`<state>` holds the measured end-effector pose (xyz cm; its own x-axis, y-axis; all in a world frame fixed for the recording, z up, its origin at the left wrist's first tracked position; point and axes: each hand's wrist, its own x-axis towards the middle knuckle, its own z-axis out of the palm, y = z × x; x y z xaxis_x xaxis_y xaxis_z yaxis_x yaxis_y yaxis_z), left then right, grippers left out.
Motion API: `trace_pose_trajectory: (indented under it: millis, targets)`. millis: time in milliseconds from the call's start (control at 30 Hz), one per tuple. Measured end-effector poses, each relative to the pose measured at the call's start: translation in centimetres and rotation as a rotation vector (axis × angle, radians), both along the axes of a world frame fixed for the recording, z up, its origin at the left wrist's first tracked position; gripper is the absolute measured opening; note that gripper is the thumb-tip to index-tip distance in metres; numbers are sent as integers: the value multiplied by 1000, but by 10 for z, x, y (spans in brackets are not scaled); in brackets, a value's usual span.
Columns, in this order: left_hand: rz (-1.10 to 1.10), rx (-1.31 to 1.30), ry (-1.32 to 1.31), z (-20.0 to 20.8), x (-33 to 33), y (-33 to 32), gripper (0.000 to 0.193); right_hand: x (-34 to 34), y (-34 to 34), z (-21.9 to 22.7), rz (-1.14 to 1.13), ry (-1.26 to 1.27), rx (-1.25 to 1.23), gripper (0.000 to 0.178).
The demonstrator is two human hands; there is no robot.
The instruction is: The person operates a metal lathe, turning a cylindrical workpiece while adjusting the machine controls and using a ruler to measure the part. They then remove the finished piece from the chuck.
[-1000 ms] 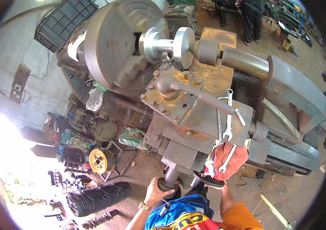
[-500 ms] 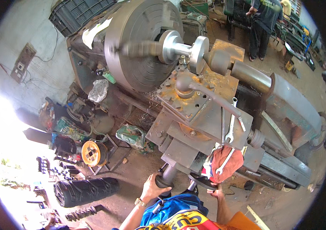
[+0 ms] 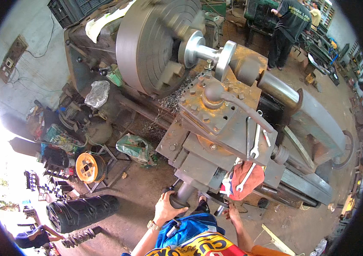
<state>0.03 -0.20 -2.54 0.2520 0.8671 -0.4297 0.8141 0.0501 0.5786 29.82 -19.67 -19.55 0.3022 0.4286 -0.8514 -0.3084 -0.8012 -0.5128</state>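
Note:
My left hand (image 3: 164, 210) is closed around a dark round handwheel hub (image 3: 179, 202) at the near end of the lathe's cross slide. My right hand (image 3: 234, 216) has its fingers curled at the right end of a larger dark handwheel (image 3: 216, 199), partly hidden under the carriage. Beyond them stands the tool post with its long clamping lever (image 3: 245, 106). A shiny flanged metal shaft (image 3: 207, 53) sits between the big chuck (image 3: 141, 51) and the tailstock (image 3: 290, 90). The chuck's jaws look smeared by rotation.
Two spanners (image 3: 255, 147) and a red cloth (image 3: 249, 181) lie on the carriage's right side. At left are an orange spool (image 3: 87, 167), a plastic bag (image 3: 135, 148) and a black ribbed roll (image 3: 83, 212). A dark-shirted person (image 3: 291, 25) stands far right; another person (image 3: 36, 235) is lower left.
The view has shifted, and the whole lathe sits slightly further left. Chuck jaws have turned to another position. A person's arm now shows at lower left. Both my hands stay at the handwheels.

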Motion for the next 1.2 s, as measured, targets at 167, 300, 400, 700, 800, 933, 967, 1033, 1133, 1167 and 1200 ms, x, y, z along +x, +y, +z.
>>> trace_pose_trajectory:
  millis: [167,300,400,700,800,933,967,1033,1133,1167,1200]
  targets:
    - [20,-21,-6,13,4,3,93,71,3,22,688,121,-126,77]
    - [32,-19,-53,17,2,3,91,92,9,10,799,9,278,69]
    - [71,7,-58,13,-2,-4,93,93,32,5,415,225,234,53]
    - [115,77,-168,-17,-8,-16,98,-33,152,37,1050,-364,296,59]
    - [129,72,-168,-20,-7,-19,98,-60,161,41,1195,-491,310,61]
    - [137,84,-174,-13,-8,-18,98,-48,159,33,1300,-634,317,63]
    - [128,82,-173,-10,-10,-17,96,-41,156,32,1323,-668,327,64]
    - [169,67,-187,-5,-12,-16,94,-30,145,31,1378,-743,376,66]
    - [116,78,-162,3,-12,-10,90,-27,131,35,1461,-861,433,68]
    - [96,53,-145,4,-9,-10,90,-30,131,32,1398,-727,155,75]
    - [88,50,-115,5,-8,-5,91,-32,129,35,1289,-647,-53,84]
